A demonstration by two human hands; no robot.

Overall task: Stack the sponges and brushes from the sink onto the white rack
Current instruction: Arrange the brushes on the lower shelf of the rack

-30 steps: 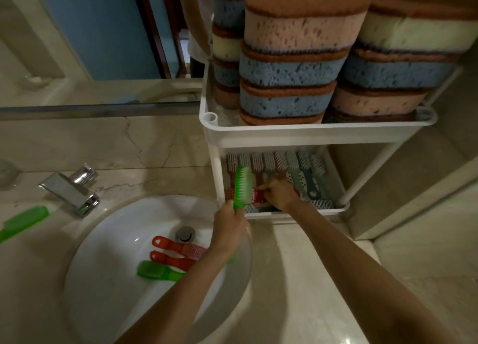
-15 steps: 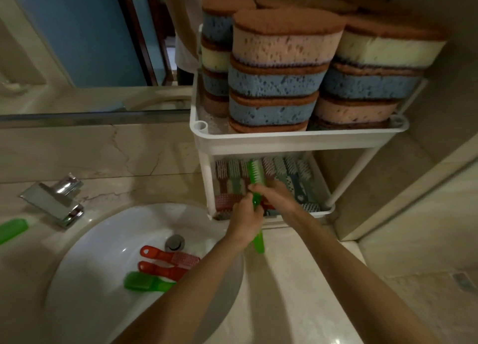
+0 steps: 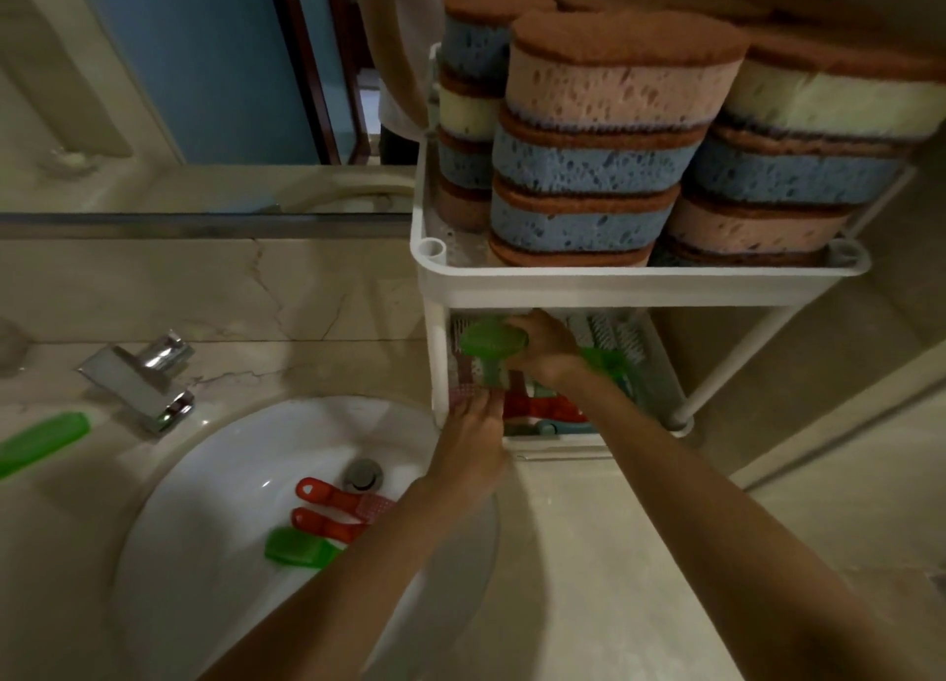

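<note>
Pinched at the handle by the left hand (image 3: 473,440), head clasped by the right hand (image 3: 545,345), the green brush (image 3: 491,342) hovers at the lower shelf of the white rack (image 3: 640,286), probably light, stiff and best handle-held.

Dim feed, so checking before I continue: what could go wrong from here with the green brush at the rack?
The lower shelf of the white rack already looks crowded: the green brush, gripped by the right hand with the left hand at its handle, may jam or dislodge others. The tall sponge stacks above could topple if the rack is bumped.
</note>
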